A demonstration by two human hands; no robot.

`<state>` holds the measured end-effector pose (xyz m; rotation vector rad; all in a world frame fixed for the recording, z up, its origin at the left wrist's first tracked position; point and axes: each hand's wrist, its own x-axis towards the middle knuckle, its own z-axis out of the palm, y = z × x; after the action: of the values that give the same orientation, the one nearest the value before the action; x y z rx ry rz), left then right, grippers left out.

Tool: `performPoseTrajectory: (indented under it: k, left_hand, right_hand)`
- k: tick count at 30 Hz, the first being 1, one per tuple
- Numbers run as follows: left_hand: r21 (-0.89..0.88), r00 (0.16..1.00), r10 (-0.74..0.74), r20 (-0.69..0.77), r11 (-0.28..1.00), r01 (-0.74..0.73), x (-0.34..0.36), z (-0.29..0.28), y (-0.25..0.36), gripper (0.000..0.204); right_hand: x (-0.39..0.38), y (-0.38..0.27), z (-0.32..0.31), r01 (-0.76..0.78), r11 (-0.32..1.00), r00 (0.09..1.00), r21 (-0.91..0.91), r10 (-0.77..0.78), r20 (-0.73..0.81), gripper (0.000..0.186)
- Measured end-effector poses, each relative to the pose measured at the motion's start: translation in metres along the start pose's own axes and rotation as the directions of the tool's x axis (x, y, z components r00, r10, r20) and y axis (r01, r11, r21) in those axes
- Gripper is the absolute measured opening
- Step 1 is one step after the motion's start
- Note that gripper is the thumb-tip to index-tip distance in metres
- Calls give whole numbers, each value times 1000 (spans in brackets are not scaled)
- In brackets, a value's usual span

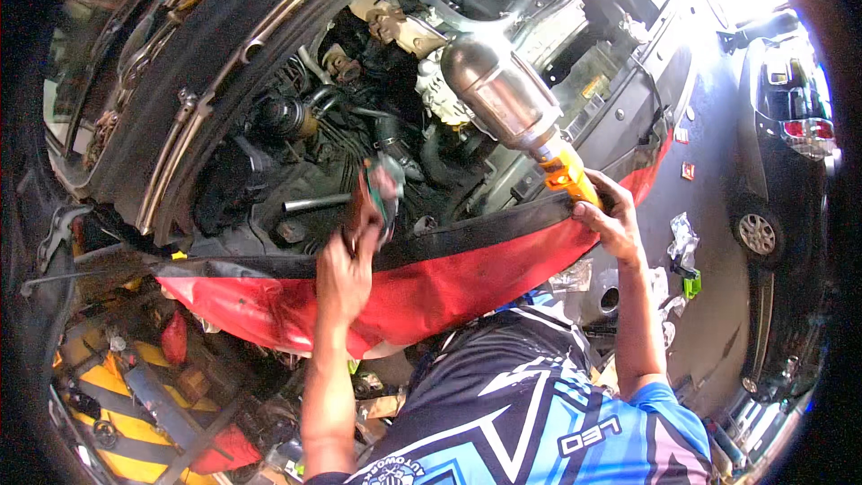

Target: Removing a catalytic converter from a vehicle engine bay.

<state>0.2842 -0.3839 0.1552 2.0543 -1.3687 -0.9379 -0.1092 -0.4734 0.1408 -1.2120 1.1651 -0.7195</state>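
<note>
My right hand [615, 220] grips the yellow handle of a caged work lamp [503, 94], whose metal shade and cage tilt up over the engine bay [359, 139]. Motion blurs my left hand [346, 274], which is closed around a dark thing with green and reddish parts [382, 193]; its exact kind cannot be made out. That hand is above the near edge of the bay, close to a bare metal tube [317, 203]. Below both hands, a red and black fender cover [404, 301] drapes over the car's edge.
Hoses, pipes and a white-lit engine part [440, 90] fill the bay. A raised dark panel [135, 99] borders the left. Yellow-and-black striped metalwork [117, 404] stands at lower left. Plastic wrappers [682, 242] litter the floor at right, near a parked dark car [763, 207].
</note>
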Motion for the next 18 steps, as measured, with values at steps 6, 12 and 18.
performPoseTrajectory:
  k: [6, 12, 18]
  left_hand:
    - [-176, 816, 91, 571, 984, 13, 135, 120, -27, 50]
    - [168, 832, -78, 550, 986, -19, 265, 259, -225, 51]
    - [77, 782, 36, 623, 991, -107, 288, 409, -169, 50]
  right_hand:
    - [9, 15, -6, 18, 997, 997, 69, -13, -77, 61]
    - [29, 11, 18, 173, 979, 982, 104, -163, -100, 59]
    - [10, 40, -5, 113, 992, 981, 47, -104, -162, 60]
